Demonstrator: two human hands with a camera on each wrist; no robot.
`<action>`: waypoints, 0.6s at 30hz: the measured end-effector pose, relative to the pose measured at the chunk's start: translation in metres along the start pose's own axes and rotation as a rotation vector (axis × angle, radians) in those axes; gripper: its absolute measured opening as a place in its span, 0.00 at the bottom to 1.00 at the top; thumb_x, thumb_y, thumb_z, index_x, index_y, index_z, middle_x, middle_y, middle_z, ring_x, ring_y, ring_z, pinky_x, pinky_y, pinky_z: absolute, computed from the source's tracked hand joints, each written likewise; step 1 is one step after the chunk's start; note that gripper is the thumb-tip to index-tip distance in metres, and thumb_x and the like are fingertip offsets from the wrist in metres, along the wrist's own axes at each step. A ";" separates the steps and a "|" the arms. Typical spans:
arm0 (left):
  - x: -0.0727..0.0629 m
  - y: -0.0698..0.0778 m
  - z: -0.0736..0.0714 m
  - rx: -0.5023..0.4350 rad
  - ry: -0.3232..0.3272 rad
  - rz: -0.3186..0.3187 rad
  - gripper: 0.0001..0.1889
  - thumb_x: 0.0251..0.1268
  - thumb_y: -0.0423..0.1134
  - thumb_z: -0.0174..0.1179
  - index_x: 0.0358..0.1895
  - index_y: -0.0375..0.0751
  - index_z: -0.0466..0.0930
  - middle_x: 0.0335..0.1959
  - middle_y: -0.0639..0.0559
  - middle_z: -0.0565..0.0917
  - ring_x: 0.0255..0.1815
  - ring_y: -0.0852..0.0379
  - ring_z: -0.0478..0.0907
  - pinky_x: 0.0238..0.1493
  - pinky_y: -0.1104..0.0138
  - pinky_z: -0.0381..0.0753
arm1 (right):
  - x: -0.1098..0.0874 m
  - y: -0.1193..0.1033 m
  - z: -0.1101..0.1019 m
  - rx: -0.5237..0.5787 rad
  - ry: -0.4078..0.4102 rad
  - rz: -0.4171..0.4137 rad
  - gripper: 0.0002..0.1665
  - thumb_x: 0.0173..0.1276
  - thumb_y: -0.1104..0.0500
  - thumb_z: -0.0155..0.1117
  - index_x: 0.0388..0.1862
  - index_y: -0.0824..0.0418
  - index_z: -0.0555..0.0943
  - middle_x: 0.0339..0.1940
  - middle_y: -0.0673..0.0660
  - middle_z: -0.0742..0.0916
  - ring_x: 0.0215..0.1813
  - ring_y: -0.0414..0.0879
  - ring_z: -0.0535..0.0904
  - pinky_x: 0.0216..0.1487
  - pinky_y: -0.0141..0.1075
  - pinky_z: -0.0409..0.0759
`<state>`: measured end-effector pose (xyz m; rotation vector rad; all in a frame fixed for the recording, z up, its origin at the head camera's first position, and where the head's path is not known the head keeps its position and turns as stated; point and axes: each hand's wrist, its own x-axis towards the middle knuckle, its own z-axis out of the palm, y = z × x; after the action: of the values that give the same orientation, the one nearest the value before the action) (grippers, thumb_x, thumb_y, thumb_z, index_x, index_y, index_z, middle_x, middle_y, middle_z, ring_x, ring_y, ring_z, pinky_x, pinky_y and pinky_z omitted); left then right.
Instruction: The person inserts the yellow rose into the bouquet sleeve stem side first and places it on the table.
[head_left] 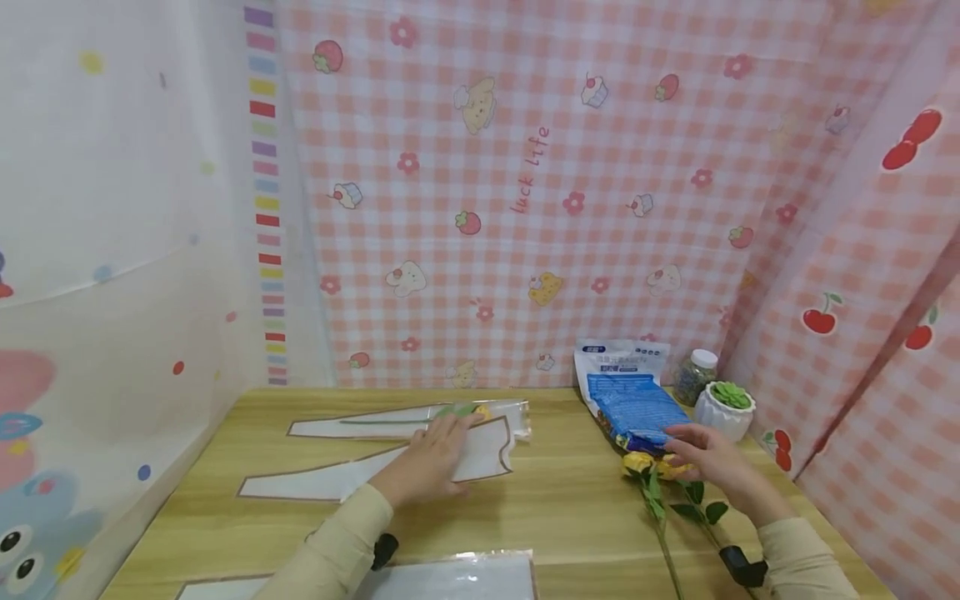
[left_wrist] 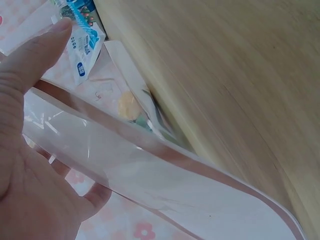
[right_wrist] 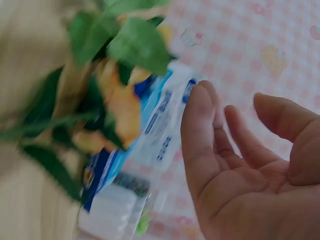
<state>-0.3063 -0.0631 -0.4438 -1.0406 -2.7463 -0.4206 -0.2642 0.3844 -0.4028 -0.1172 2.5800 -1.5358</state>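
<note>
Pink-and-white checked cloth with small printed pictures backs a wood-grain table in the head view. There, the left hand lies over a tapered white brown-edged sleeve; just behind, a second white sleeve bears a green-stemmed yellow rose. The right hand is close over a pair of yellow roses, near a blue-and-white pouch.

Left wrist view: fingers curl behind the brown-edged sleeve, holding it, thumb spread away.

Right wrist view: fingers loosely bent and bare, beside blurred roses.
</note>
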 end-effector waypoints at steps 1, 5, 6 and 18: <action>-0.001 0.000 0.000 0.002 0.001 -0.003 0.61 0.48 0.49 0.80 0.80 0.45 0.45 0.74 0.36 0.61 0.77 0.36 0.56 0.67 0.36 0.66 | -0.001 0.002 -0.003 -0.022 0.004 0.013 0.30 0.84 0.58 0.46 0.73 0.79 0.60 0.66 0.79 0.73 0.57 0.63 0.80 0.52 0.52 0.85; -0.003 -0.001 0.000 -0.005 0.004 -0.007 0.60 0.49 0.49 0.80 0.80 0.45 0.46 0.74 0.37 0.60 0.78 0.36 0.54 0.67 0.35 0.66 | -0.005 0.012 -0.012 -0.090 0.028 0.100 0.29 0.83 0.58 0.47 0.70 0.80 0.63 0.60 0.76 0.78 0.52 0.60 0.82 0.48 0.50 0.85; -0.003 -0.001 0.000 -0.006 0.000 -0.010 0.60 0.49 0.49 0.80 0.80 0.45 0.46 0.75 0.37 0.60 0.78 0.37 0.54 0.67 0.35 0.66 | -0.006 0.015 -0.013 -0.094 0.030 0.125 0.29 0.83 0.58 0.48 0.70 0.79 0.63 0.58 0.75 0.79 0.50 0.58 0.82 0.46 0.49 0.85; -0.006 -0.005 0.000 -0.017 -0.018 -0.031 0.60 0.51 0.51 0.78 0.81 0.49 0.43 0.77 0.36 0.57 0.79 0.38 0.52 0.67 0.33 0.63 | -0.012 0.046 -0.011 -0.321 0.068 0.174 0.21 0.72 0.63 0.64 0.54 0.79 0.75 0.36 0.63 0.83 0.32 0.50 0.80 0.31 0.45 0.81</action>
<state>-0.3056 -0.0700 -0.4463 -1.0123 -2.7830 -0.4423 -0.2540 0.4172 -0.4368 0.1261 2.7850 -1.0786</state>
